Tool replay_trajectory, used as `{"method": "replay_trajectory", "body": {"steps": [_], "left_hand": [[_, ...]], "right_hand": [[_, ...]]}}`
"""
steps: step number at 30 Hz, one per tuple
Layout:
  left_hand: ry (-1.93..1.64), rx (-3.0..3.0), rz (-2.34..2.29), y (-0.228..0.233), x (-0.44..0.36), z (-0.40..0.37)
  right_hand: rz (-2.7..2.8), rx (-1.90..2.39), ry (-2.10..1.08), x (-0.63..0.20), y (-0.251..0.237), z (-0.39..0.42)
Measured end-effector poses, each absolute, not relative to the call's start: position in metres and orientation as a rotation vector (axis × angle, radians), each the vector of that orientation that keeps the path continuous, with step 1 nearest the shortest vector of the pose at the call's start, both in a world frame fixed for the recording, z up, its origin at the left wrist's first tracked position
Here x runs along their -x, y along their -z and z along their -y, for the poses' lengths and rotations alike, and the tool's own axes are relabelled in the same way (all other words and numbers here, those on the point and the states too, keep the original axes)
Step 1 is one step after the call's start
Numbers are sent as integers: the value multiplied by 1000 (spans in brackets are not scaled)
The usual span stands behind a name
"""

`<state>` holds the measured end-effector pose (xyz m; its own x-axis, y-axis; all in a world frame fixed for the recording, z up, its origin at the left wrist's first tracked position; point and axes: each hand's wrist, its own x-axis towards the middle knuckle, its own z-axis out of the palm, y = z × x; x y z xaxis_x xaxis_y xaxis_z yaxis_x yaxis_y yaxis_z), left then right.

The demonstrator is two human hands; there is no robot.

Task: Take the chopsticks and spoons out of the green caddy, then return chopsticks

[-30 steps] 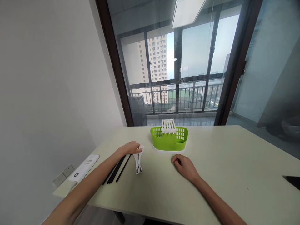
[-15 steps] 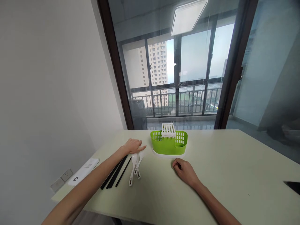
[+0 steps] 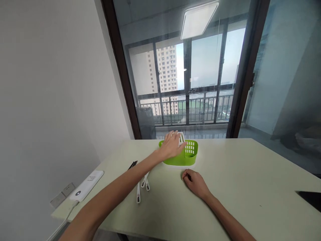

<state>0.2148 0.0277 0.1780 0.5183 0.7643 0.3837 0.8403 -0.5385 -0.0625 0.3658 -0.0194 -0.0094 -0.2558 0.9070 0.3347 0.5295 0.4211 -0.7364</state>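
Observation:
My left hand [image 3: 172, 145] is over the green basket [image 3: 179, 161], at the white slatted rack [image 3: 182, 137] on its middle. Its thumb and fingers are apart, and the hand covers much of the rack; whether it touches the rack is hidden. White spoons [image 3: 138, 194] with printed handles lie on the table below my left forearm, their bowls hidden. The tips of black chopsticks [image 3: 132, 164] show behind that forearm. My right hand [image 3: 195, 182] rests on the table in front of the basket, fingers curled in a loose fist with nothing seen in them.
A white power bank [image 3: 87, 185] with a cable sits at the left table edge, near a wall socket [image 3: 66, 190]. A dark flat object [image 3: 311, 199] lies at the right edge. Behind the table [image 3: 233, 167] stands a large glass door [image 3: 190, 67].
My left hand has moved right, from beside the spoons and chopsticks to the rack on the basket. My right hand stays in place. The view has shifted slightly.

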Motion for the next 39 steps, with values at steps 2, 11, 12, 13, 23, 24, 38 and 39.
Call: {"method": "replay_trajectory", "body": {"steps": [2, 11, 12, 13, 23, 24, 38, 39], "left_hand": [[377, 2519, 1353, -164, -224, -26], [421, 2329, 1377, -159, -176, -55], [402, 2313, 1407, -160, -164, -60], [384, 2293, 1439, -161, -151, -65], [277, 2162, 1655, -184, -28, -84], [276, 2153, 1661, -186, -21, -82], [815, 2600, 1653, -105, -117, 81], [813, 2638, 1759, -94, -122, 96]], "right_hand": [[1924, 1217, -632, -366, 10, 19], [1931, 1235, -620, -367, 8, 20], [1932, 1237, -617, -367, 8, 21], [1933, 1240, -615, -367, 7, 21], [1935, 1240, -606, -365, 3, 22], [1935, 1241, -604, -365, 3, 21], [1924, 1234, -600, -363, 3, 21], [1922, 1235, -596, -363, 3, 21]]}}
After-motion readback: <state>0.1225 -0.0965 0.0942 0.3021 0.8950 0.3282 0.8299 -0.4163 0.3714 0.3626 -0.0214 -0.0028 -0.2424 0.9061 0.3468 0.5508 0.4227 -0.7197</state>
